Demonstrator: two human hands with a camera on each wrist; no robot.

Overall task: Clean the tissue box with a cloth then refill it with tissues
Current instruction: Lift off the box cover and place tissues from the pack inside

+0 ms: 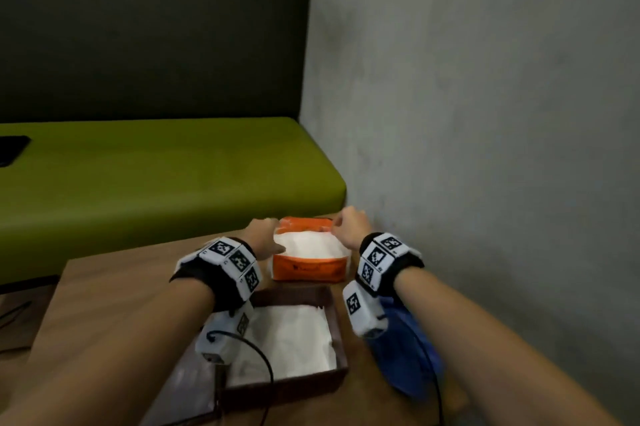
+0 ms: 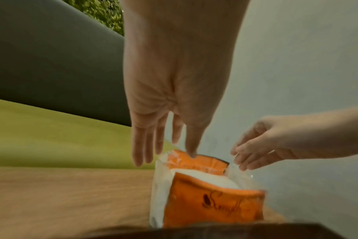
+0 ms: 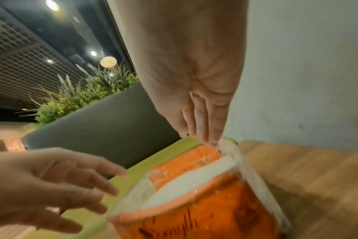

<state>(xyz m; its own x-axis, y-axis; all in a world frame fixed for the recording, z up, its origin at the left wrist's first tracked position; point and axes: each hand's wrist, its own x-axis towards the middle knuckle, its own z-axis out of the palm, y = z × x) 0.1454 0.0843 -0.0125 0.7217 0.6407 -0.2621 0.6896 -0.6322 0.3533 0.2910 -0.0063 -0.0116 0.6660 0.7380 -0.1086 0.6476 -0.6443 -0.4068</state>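
Note:
An orange tissue pack (image 1: 309,269) stands on the wooden table (image 1: 114,304), its top torn wide with white tissues (image 1: 306,245) showing. My left hand (image 1: 265,235) is at the pack's left end with fingers straight (image 2: 138,155) and holds nothing; the thumb tip touches the far orange flap. My right hand (image 1: 348,223) is at the far right corner, fingers (image 3: 212,137) pinching the clear wrapper edge. Nearer me is the brown tissue box (image 1: 294,387), uncovered, with white tissues (image 1: 291,335) inside. A blue cloth (image 1: 405,353) lies right of the box.
A green bench seat (image 1: 156,176) with a dark backrest runs behind the table, and a grey wall (image 1: 485,113) stands close on the right. A flat brown panel (image 1: 180,394) lies left of the box. A black item (image 1: 10,148) rests on the bench.

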